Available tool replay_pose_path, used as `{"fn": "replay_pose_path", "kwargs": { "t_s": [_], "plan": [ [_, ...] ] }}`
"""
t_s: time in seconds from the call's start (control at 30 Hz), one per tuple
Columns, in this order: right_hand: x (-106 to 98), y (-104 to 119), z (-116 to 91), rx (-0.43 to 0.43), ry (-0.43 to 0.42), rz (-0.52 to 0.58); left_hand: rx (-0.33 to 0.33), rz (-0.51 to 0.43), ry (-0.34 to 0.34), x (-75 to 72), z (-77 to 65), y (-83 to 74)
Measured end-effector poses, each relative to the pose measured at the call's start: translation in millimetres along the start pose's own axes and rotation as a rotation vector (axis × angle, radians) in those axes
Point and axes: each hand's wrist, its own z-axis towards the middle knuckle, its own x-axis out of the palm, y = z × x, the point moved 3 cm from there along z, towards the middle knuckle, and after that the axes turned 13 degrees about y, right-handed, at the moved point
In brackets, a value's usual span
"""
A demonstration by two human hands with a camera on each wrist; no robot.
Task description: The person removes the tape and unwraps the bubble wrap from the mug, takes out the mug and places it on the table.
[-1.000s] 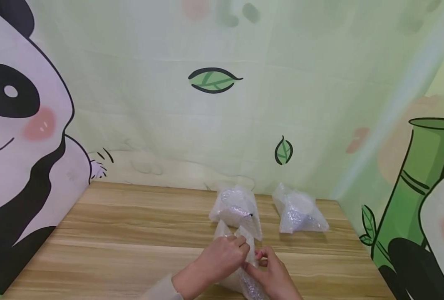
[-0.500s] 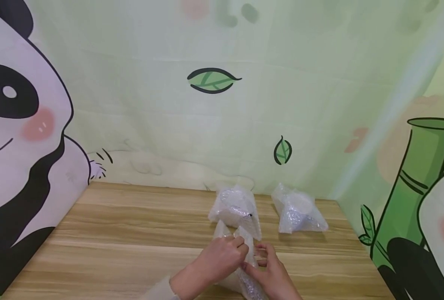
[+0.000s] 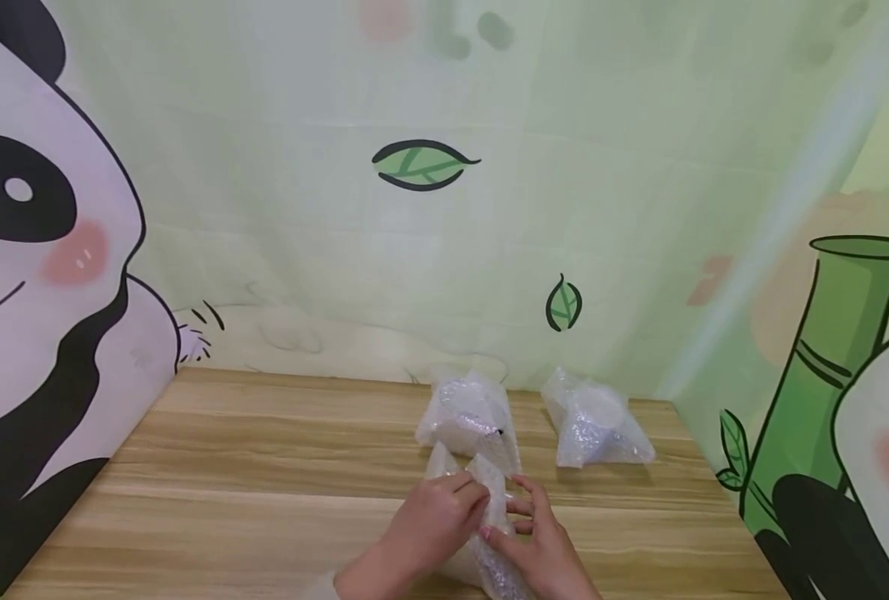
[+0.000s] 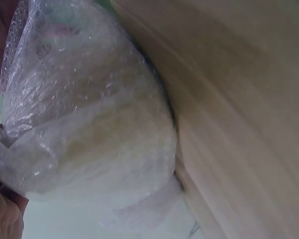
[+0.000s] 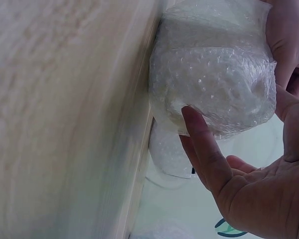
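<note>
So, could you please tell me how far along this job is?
Seemingly done: the clear bubble-wrap bundle and matching bundle to its right, both at the back of the wood-grain table. In hand: the nearer clear bubble-wrap pouch, pinched by the left grip and touched by the right grip. Probably left: securing its top, whose corners stand apart.

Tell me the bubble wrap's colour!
Whitish, see-through bubble wrap, clearest in the right wrist view.

Right hand [image 3: 541, 542]: fingers straighten and fan wider, along the bubble-wrapped bundle [image 3: 495, 573] beside its thumb. Left hand [image 3: 432, 521]: knuckles draw slightly away from the right.
</note>
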Motion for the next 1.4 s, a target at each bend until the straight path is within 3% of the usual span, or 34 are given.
{"fn": "replay_pose_path", "kwargs": {
  "t_s": [0.17,0.43,0.8,1.13,1.4],
  "plan": [
    [-0.1,0.0,-0.2,-0.007,0.001,0.019,-0.076,-0.11,-0.072,2.6,-3.6,1.0],
    [0.5,0.8,0.2,-0.008,0.01,0.034,-0.229,-0.294,-0.13,3.8,-5.9,1.9],
    [0.9,0.8,0.9,-0.033,0.069,-0.024,-0.411,-0.543,-0.119,3.7,-8.7,8.2],
    [-0.8,7.1,1.8,-0.098,0.084,-0.117,-0.597,-0.827,-0.113,8.0,-12.1,16.5],
    [-2.5,13.4,5.9,-0.059,0.148,-0.115,-0.641,-0.897,-0.103,7.9,-11.3,18.8]
  ]
}}
